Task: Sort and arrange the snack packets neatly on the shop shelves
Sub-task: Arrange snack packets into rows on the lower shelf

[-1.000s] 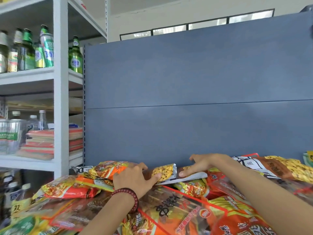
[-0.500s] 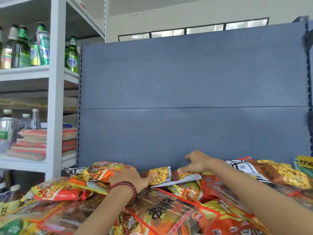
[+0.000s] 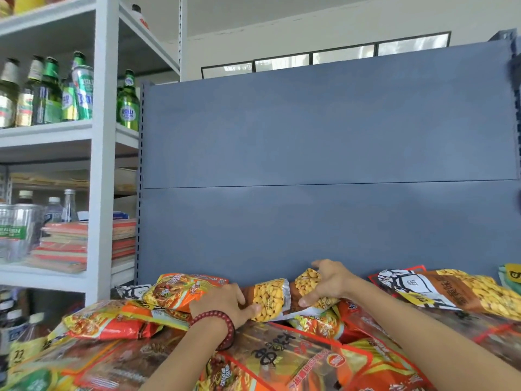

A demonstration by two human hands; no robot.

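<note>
A heap of orange, red and yellow snack packets (image 3: pixel 284 365) covers the shelf in front of the grey-blue back panel (image 3: pixel 324 165). At the back of the heap lie two brown packets showing yellow nuts. My left hand (image 3: pixel 222 304), with a red bead bracelet on the wrist, grips the left nut packet (image 3: pixel 269 299) by its near end. My right hand (image 3: pixel 327 283) curls over the right nut packet (image 3: pixel 307 282) and holds it lifted against the panel. A larger brown-and-white nut packet (image 3: pixel 451 292) lies at the right.
A white rack (image 3: pixel 98 165) stands to the left with green beer bottles (image 3: pixel 127 105) and cans above, and water bottles and a stack of flat red packs (image 3: pixel 70 246) below. Bottles stand low at the far left. The panel above the heap is bare.
My right hand has moved from pressing flat on the packet to curling round it and raising it. My left hand has slid right and closed on the left nut packet.
</note>
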